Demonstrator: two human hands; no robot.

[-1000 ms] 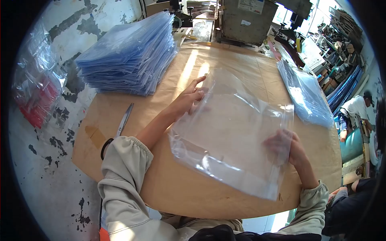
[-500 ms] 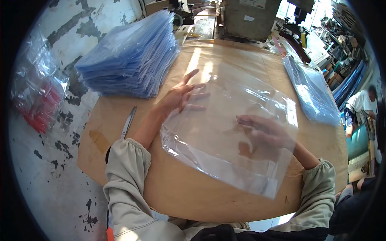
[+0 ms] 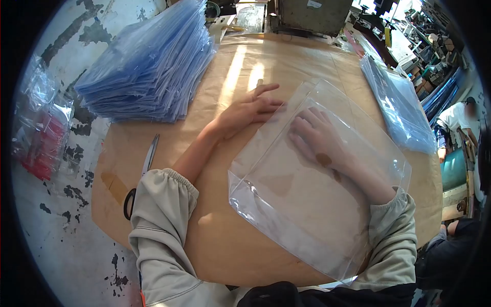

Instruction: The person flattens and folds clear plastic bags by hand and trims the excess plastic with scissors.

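Observation:
A large clear plastic bag (image 3: pixel 317 204) lies tilted across the front right of the table. My right hand (image 3: pixel 319 135) shows through its upper part, with the forearm also behind the plastic; whether the hand is inside or underneath, I cannot tell. Its fingers are curled together, and anything in them is hidden. My left hand (image 3: pixel 250 110) is open with fingers apart, its fingertips at the bag's upper left edge. Black-handled scissors (image 3: pixel 150 153) lie left of my left forearm, their handle partly behind the sleeve.
A tall stack of bluish plastic sheets or bags (image 3: pixel 148 66) stands at the back left. More clear plastic (image 3: pixel 399 110) lies along the right edge. Brown paper (image 3: pixel 215 245) covers the table. A metal machine (image 3: pixel 312 18) stands behind it. Another person (image 3: pixel 455 125) is at far right.
My right hand has moved up and left behind the plastic, and its fingers have curled. The bag has shifted right and toward me. My left hand has moved slightly right.

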